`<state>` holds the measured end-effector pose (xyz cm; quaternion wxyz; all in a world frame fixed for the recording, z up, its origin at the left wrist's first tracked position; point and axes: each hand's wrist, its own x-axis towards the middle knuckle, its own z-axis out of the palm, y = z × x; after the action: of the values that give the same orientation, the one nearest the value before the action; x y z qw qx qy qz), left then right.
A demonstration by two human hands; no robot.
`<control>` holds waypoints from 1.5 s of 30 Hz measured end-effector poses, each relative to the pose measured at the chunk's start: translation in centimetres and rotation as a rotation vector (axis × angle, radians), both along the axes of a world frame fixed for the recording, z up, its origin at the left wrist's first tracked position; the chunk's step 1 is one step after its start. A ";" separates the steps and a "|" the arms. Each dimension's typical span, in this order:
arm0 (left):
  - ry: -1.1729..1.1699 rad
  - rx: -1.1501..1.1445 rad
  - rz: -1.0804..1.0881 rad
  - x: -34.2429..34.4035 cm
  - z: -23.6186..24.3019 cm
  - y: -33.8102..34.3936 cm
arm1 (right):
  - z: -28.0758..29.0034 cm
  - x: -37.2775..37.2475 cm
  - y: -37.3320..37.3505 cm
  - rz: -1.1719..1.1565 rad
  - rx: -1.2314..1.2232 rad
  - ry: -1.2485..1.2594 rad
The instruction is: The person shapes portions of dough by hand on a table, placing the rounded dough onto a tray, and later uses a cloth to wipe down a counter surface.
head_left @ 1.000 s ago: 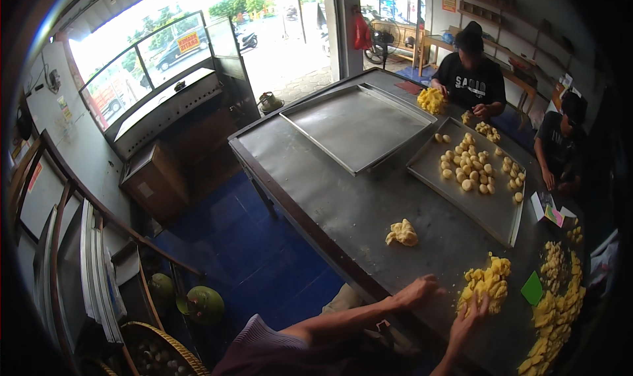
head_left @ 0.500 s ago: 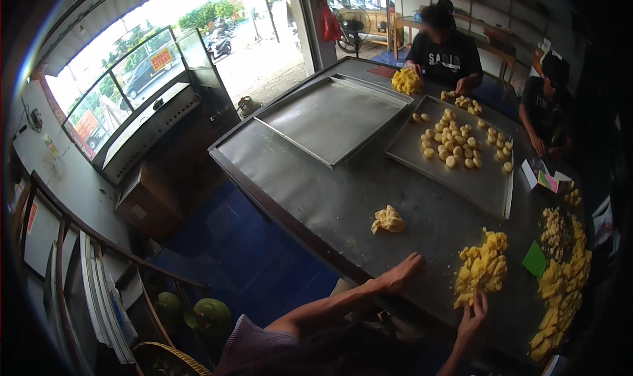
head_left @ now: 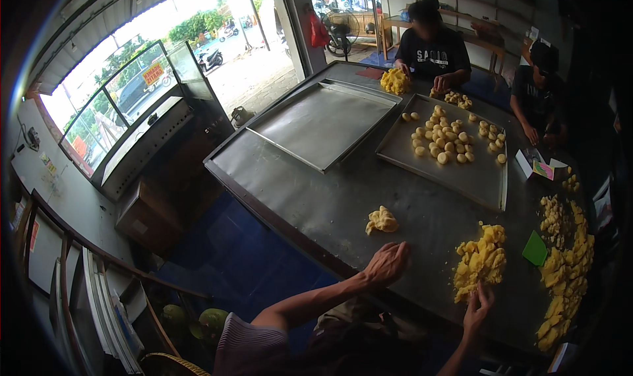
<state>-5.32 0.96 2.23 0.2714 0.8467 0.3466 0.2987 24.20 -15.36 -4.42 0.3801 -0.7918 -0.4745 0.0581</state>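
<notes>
My left hand [head_left: 388, 264] hovers over the near edge of the metal table, its fingers curled inward; whatever they hold is hidden. Just beyond it lies a pale lump of dough [head_left: 382, 220]. To the right, my right hand [head_left: 479, 308] pinches at the near end of a crumbly yellow mass of filling [head_left: 480, 260], its fingertips in the crumbs. A green scraper [head_left: 535, 249] lies right of that mass, beside a longer spread of yellow pieces [head_left: 567, 277].
A tray of round dough balls [head_left: 389, 153] and a bare tray [head_left: 290, 146] sit farther back. Two people work across the table, one [head_left: 432, 53] at a yellow heap [head_left: 395, 81], another [head_left: 537, 99] near an open box [head_left: 537, 166]. Green round fruits [head_left: 212, 320] are at lower left.
My left hand has moved left, nearer the dough lump, with its fingers curled. My right hand stays at the filling. The far person's hand has lowered toward the small pieces. The view has shifted slightly.
</notes>
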 end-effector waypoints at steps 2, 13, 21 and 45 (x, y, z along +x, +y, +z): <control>0.154 -0.124 0.052 1.0 1.6 2.3 | 0.4 0.1 0.3 -0.009 -0.005 0.015; 0.290 0.341 0.066 2.1 -3.4 3.1 | 6.3 -3.7 -0.4 0.036 -0.106 -0.211; -0.231 0.262 0.118 1.4 5.3 3.4 | 5.1 -3.8 0.3 -0.062 -0.255 -0.062; -0.059 0.048 0.295 -7.8 -1.9 7.8 | 4.0 -1.8 -1.4 -0.097 -0.210 -0.117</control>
<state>-13.13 8.77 0.38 0.2142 0.7839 0.4519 0.3681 22.37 -16.75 -0.45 0.2694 -0.8513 -0.4482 0.0427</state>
